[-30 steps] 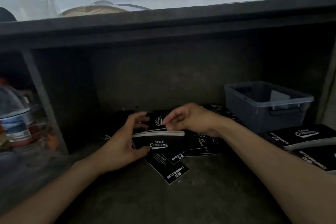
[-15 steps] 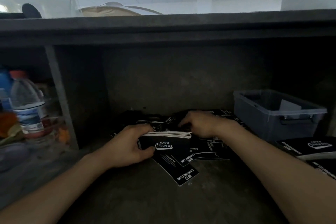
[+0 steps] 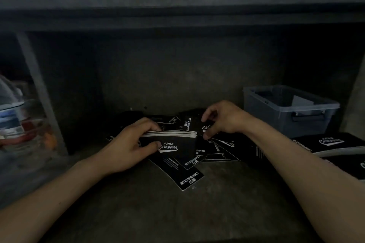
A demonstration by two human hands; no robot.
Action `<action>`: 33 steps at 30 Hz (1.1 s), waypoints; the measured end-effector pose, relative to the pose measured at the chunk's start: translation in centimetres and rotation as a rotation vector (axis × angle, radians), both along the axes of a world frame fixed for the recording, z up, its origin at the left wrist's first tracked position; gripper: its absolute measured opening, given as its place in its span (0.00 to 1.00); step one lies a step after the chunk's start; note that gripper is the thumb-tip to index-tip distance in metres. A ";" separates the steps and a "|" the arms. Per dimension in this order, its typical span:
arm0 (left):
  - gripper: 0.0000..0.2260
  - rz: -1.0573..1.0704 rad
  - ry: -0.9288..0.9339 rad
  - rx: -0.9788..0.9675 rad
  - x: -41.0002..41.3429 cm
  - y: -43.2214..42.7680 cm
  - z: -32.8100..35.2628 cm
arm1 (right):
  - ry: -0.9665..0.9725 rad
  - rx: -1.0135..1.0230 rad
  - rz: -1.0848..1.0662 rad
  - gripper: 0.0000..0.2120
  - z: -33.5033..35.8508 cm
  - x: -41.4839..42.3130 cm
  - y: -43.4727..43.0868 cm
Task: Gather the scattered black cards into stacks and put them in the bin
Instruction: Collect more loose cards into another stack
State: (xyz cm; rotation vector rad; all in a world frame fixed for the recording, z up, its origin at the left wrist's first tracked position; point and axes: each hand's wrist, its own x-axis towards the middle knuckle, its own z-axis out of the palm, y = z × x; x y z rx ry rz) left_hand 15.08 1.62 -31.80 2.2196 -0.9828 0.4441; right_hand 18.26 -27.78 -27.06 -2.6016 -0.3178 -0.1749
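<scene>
**Cards on a rough shelf**

Rough grey shelf floor (image 3: 177, 213) lies in front. Glossy black cards (image 3: 189, 177) overlap behind. The left hand (image 3: 126, 144) grips a thick stack (image 3: 173, 142); the right hand (image 3: 223, 120) pinches one card (image 3: 206, 127). The plastic bin (image 3: 290, 122) stands far right.

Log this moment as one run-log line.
left hand: grips card stack | right hand: pinches loose card | scattered cards: ungathered | bin: at right

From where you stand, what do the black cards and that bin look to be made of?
The stack of black cards in the left hand looks like thin paper card, matte black: pale layered edges show along its top. The loose card pinched by the right hand looks alike. The bin seems translucent grey plastic, since its walls let light through.
</scene>
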 end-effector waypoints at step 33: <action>0.17 0.013 -0.014 -0.040 -0.7 -0.4 0.3 | 0.159 -0.038 -0.206 0.10 3.8 -2.9 -1.5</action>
